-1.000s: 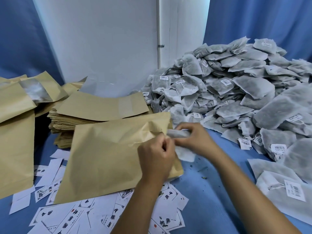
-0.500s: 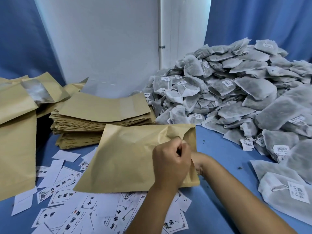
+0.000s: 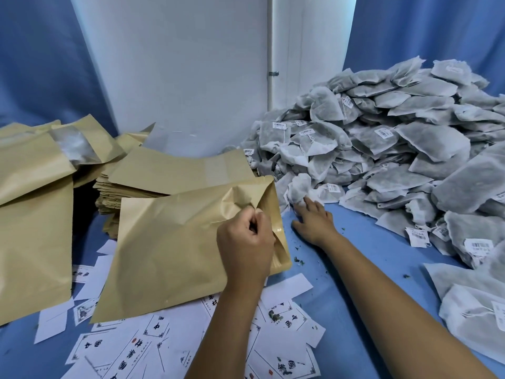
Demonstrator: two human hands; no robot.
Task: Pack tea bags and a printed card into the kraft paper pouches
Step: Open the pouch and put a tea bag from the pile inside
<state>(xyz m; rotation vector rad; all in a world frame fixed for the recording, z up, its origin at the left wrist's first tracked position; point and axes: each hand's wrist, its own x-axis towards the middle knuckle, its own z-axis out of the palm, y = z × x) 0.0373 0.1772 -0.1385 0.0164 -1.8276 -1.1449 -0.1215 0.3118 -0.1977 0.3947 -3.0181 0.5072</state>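
Note:
A kraft paper pouch (image 3: 169,242) lies tilted on the blue table, its mouth facing right. My left hand (image 3: 247,242) pinches the upper lip of that mouth and holds it apart. My right hand (image 3: 311,217) reaches flat across the table, fingertips touching a white tea bag (image 3: 299,188) at the foot of the big tea bag pile (image 3: 396,149). The fingers are spread and do not close around the bag. Printed cards (image 3: 153,340) lie scattered below the pouch.
A stack of flat empty pouches (image 3: 175,170) sits behind the held one. Filled pouches (image 3: 32,214) lean at the left. More tea bags (image 3: 470,310) lie at the right edge. Tea crumbs (image 3: 299,259) dot the table beside the pouch mouth. A white wall panel stands behind.
My right hand pushed a tea bag into the pouch, came out, and moved right and away to the pile. The left hand kept its hold on the pouch mouth.

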